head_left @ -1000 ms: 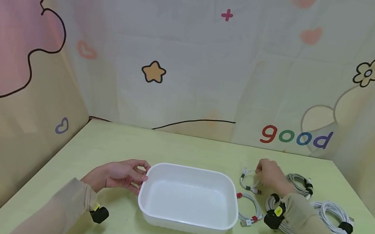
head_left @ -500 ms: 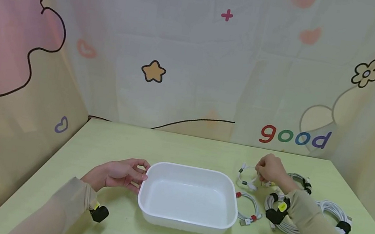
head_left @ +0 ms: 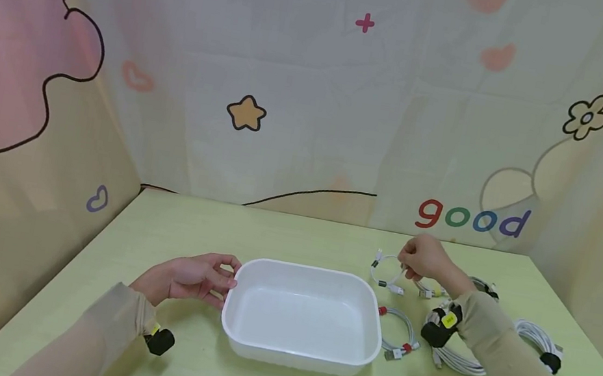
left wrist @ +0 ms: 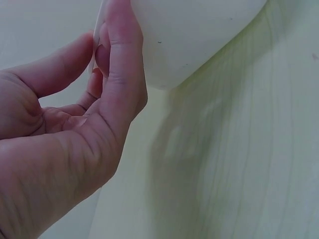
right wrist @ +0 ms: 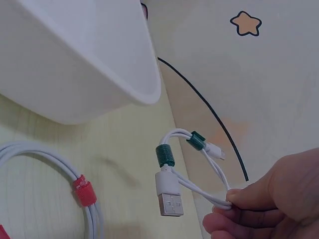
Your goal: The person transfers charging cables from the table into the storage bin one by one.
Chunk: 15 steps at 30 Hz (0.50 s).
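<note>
At the left end of the white plastic tub (head_left: 300, 361), my left hand (head_left: 191, 280) pinches the rim, thumb on one side and fingers on the other, as the left wrist view confirms. My right hand (head_left: 425, 258) is raised behind the tub's right corner. Between its thumb and fingers it pinches a short white USB cable (right wrist: 168, 184), looped up and bound with two dark green ties. The cable's USB plug and its smaller plug hang free in the right wrist view. Inside the tub only bare white bottom shows.
Right of the tub lies a grey cable with red ties (head_left: 407, 348). A cable with a yellow tie (head_left: 428, 293) is behind it. Larger white coils (head_left: 460, 363) with black straps lie farther right, partly under my right forearm. A printed curtain (head_left: 318, 85) closes the back.
My right hand has lifted the short USB cable and carried it up and left, uncovering the yellow-tied cable. The left hand and tub stay in place.
</note>
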### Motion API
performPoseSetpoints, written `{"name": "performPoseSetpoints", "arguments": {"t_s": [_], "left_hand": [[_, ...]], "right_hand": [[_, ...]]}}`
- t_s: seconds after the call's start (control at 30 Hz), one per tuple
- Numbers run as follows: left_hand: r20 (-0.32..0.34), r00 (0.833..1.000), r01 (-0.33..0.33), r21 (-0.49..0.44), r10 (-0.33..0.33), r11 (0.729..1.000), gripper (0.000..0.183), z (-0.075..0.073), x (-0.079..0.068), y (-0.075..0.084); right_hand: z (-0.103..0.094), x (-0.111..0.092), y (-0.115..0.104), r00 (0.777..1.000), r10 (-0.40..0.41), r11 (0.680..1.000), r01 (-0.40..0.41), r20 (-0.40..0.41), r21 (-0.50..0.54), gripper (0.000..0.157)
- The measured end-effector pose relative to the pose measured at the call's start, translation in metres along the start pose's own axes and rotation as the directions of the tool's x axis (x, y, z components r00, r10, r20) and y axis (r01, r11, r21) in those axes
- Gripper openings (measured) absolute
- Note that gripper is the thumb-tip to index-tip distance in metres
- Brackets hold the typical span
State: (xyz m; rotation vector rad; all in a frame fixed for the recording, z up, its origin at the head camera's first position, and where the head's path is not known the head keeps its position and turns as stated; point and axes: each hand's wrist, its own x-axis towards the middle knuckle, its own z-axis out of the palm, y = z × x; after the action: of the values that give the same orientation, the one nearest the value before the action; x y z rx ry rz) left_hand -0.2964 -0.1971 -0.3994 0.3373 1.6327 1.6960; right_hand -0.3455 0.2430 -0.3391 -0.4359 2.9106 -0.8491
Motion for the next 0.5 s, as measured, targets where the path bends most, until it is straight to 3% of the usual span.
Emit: {"name": "performPoseSetpoints", "arguments": {"t_s": [0.5], "left_hand": [[-0.002,1.000,-0.013,-0.012,0.013,1.000,0.020,-0.001,0.000,-0.001]], "right_hand": [[0.002,0.006,-0.043,0.999,-0.027,0.999,0.028,0.018,-0.018,0.018]]}}
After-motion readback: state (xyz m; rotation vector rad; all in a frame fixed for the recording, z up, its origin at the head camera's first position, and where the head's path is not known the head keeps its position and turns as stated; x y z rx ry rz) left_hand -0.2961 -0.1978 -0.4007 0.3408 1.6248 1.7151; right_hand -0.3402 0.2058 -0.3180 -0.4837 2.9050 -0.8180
